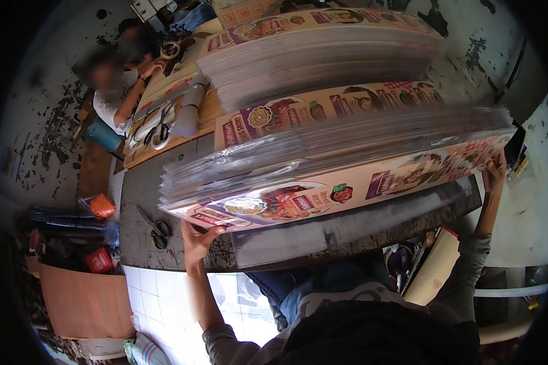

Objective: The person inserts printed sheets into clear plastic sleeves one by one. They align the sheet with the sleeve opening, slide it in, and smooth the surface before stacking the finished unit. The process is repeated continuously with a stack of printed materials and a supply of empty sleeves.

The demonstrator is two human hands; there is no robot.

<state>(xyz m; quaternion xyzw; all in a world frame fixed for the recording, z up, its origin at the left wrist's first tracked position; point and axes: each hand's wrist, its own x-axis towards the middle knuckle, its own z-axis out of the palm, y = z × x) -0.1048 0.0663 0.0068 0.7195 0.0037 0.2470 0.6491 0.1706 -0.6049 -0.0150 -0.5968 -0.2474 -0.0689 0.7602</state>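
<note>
A thick stack of long printed cardboard sheets in clear plastic sleeves (347, 194) is tilted up between my hands, its printed face toward me. My left hand (200, 240) grips the lower left corner, thumb on the front face. At the right end my right hand (495, 173) is closed round the edge. Beneath the stack, a clear plastic sheet (298, 243) lies along the front of the dark worn table (164, 201). Black-handled scissors (156, 230) rest on the table left of my left hand.
Behind stand further tall piles of sleeved printed sheets (323, 61). A wooden table (204, 118) at the back left carries a plastic roll (190, 103), more scissors (159, 131) and a tape roll (170, 50). Two people sit beyond it. A brown board (85, 298) stands at lower left.
</note>
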